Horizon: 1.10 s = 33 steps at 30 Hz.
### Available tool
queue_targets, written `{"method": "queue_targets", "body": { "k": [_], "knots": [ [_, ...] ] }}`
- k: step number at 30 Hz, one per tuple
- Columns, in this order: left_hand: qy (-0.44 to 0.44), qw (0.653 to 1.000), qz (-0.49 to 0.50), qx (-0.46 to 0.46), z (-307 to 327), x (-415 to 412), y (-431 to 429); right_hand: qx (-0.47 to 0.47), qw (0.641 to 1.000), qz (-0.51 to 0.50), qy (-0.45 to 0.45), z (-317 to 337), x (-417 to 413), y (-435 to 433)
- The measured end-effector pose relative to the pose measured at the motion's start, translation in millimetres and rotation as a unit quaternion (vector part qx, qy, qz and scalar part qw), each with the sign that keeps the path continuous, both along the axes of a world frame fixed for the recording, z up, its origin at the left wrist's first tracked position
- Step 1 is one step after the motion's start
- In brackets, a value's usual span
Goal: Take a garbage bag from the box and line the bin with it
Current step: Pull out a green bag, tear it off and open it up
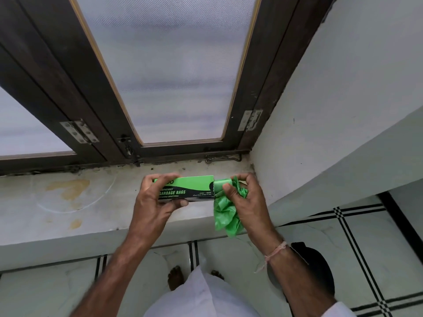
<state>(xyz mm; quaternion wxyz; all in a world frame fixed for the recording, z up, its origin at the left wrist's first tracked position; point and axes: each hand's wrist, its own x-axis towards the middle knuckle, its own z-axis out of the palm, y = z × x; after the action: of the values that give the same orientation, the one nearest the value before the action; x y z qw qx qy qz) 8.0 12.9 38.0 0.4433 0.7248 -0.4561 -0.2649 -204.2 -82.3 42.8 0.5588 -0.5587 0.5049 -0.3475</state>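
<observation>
A green and black garbage bag box (194,188) is held level just above the window sill (68,209). My left hand (158,197) grips its left end, fingers over the top and thumb under the front. A green roll of bags (219,186) sticks out of the box's right end. My right hand (242,197) pinches that roll with thumb and fingers, and a crumpled green bag (225,219) hangs down from it past the sill's edge. A dark round bin (318,261) stands on the floor under my right forearm, mostly hidden by it.
A dark wooden window frame (249,106) with frosted panes rises behind the sill. A white wall (332,110) closes the sill on the right. Below lies a pale tiled floor (366,248) with black lines, and my bare feet (176,276).
</observation>
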Motion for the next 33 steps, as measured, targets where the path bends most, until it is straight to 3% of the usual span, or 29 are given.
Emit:
{"method": "queue_targets", "body": {
  "k": [3,10,14,18,23,33],
  "knots": [
    [0.038,0.999,0.023,-0.005,0.0,-13.0,3.8,-0.003,0.999,-0.031,-0.02,-3.5,4.6,4.3],
    [0.075,0.994,0.075,-0.031,-7.2,-22.4,13.9,0.004,0.997,0.068,-0.047,-1.4,-2.7,7.1],
    [0.063,0.992,0.107,-0.026,-8.6,-20.3,16.9,-0.046,0.997,-0.037,-0.043,1.6,-11.4,12.6],
    [0.074,0.991,0.106,-0.032,-5.5,-26.6,17.1,-0.047,0.998,-0.002,-0.034,2.4,-4.4,25.5],
    [0.071,0.993,0.076,-0.048,-0.8,-35.1,14.2,-0.05,0.997,-0.026,-0.053,-0.5,7.1,27.4],
    [0.087,0.992,0.083,-0.039,-4.3,-30.3,17.5,0.054,0.99,-0.115,-0.068,2.1,5.3,21.9]
  ]
}}
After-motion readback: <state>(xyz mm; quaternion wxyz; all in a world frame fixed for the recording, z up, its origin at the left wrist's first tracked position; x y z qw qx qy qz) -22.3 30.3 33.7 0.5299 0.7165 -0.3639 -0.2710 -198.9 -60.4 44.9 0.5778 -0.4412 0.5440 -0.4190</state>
